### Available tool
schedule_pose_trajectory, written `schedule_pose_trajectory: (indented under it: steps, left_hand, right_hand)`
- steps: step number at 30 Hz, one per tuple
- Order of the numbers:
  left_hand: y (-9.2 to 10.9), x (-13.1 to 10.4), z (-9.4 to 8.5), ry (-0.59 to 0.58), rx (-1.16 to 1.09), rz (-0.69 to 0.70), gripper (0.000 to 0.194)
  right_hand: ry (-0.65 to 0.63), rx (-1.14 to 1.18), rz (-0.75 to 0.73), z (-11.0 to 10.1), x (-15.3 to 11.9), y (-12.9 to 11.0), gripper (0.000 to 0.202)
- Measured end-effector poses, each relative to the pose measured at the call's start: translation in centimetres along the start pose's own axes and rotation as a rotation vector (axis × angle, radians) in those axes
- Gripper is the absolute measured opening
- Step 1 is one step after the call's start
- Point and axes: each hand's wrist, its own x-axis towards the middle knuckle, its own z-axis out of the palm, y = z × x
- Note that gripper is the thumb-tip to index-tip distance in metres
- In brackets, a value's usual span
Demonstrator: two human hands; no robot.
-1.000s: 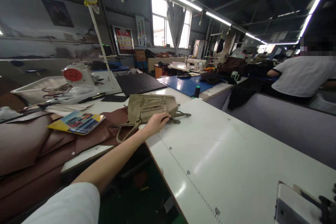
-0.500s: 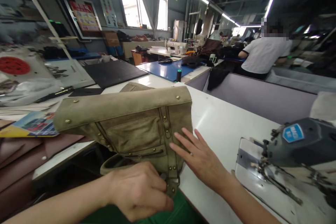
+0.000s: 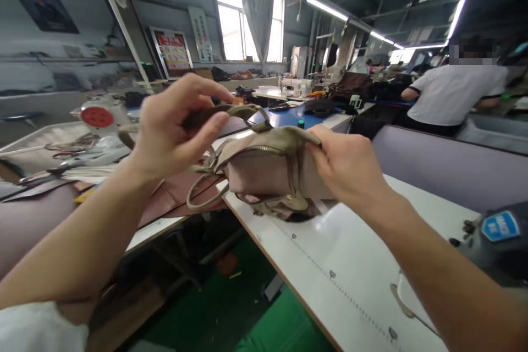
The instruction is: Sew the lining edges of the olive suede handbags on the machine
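An olive-khaki bag (image 3: 303, 168) is held up between my hands over the edge of the white table. A curved zipper and a pale pinkish panel face me, and a thin looped strap dangles at its left. My left hand (image 3: 175, 121) is raised at the upper left, its thumb and fingers curled round the bag's strap (image 3: 231, 110). At the bag's upper right edge, my right hand (image 3: 350, 165) pinches the fabric between thumb and fingers. The bag's far side is hidden.
The white table (image 3: 350, 253) has a printed ruler line along its edge. A dark sewing machine (image 3: 499, 231) stands at right. Mauve leather pieces (image 3: 181, 198) lie left, near a machine with a red disc (image 3: 97, 116). A person in a white shirt (image 3: 457, 96) stands farther off.
The bag has been lifted and turned, so its studded front no longer faces me. My left hand has risen to the strap; my right hand, earlier spread beside the bag, now grips its edge.
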Motion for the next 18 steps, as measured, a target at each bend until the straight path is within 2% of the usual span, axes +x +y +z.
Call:
schedule_pose_trajectory:
  steps: [2,3,5,6,7,8,9,12,13,15,18]
  left_hand:
    - [0.0,-0.6,2.7,-0.177,-0.028,0.023,0.030]
    - [0.0,-1.6,4.6,-0.325,-0.057,-0.007,0.030]
    - [0.2,-4.9,9.1,-0.605,-0.160,-0.097,0.036]
    - [0.4,-6.9,11.5,-0.715,-0.213,-0.109,0.042]
    - [0.7,-9.0,13.7,-0.770,-0.255,-0.094,0.052]
    - [1.1,-10.9,15.7,-0.782,-0.264,-0.049,0.062]
    - [1.6,-12.6,17.4,-0.767,-0.259,0.019,0.060]
    - [3.1,-15.5,20.7,-0.640,-0.203,0.115,0.020]
    - [3.5,-15.8,21.2,-0.605,-0.195,0.120,0.015]
    - [3.7,-15.8,21.7,-0.557,-0.202,0.128,0.016]
    - [3.3,-15.2,21.6,-0.482,-0.218,0.170,0.018]
  right_hand:
    - [-0.102,-0.071,0.166,0.3,-0.2,1.5,0.024]
    - [-0.156,-0.096,0.260,0.6,-0.9,2.6,0.023]
    - [-0.233,-0.133,0.408,1.3,-3.1,4.8,0.024]
    - [-0.248,-0.145,0.442,1.5,-4.5,5.9,0.024]
    - [-0.254,-0.149,0.452,1.7,-5.9,6.7,0.023]
    - [-0.254,-0.144,0.440,1.7,-7.2,7.4,0.023]
    - [-0.253,-0.131,0.413,1.7,-8.4,7.9,0.027]
    - [-0.273,-0.055,0.226,1.7,-10.7,8.3,0.054]
    - [-0.293,-0.022,0.139,1.7,-11.2,8.3,0.058]
    - [-0.330,0.035,-0.019,2.0,-11.6,8.1,0.055]
    - [-0.310,0.072,-0.127,2.5,-11.8,7.9,0.043]
